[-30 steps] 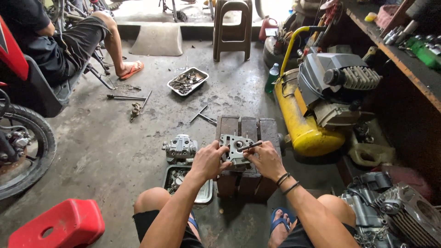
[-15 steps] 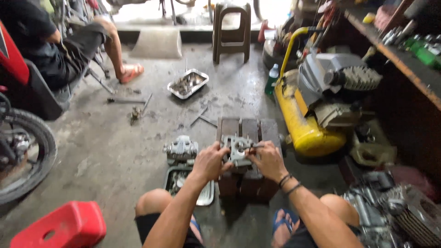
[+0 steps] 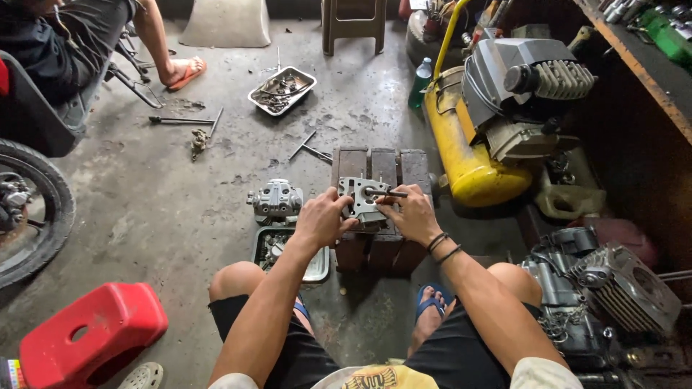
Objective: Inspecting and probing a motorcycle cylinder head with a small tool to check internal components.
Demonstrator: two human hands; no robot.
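A grey metal engine cylinder head (image 3: 362,194) rests on a low wooden block stand (image 3: 382,166) in front of my knees. My left hand (image 3: 322,218) grips its left side and steadies it. My right hand (image 3: 407,213) holds a thin dark tool (image 3: 386,192) whose tip sits in a round port of the cylinder head. A second engine part (image 3: 275,199) stands on the floor just left of the stand, above a metal tray (image 3: 317,265) of small parts.
A yellow air compressor (image 3: 468,155) lies to the right, an engine block (image 3: 602,288) at lower right. A red plastic stool (image 3: 90,335), a motorcycle wheel (image 3: 32,216) and a seated person (image 3: 79,36) are at left. Tools (image 3: 184,121) and a parts tray (image 3: 282,90) lie on the concrete floor.
The camera view has drawn slightly closer and tilted down. Both hands stay on the cylinder head; the right hand's tool remains in the port.
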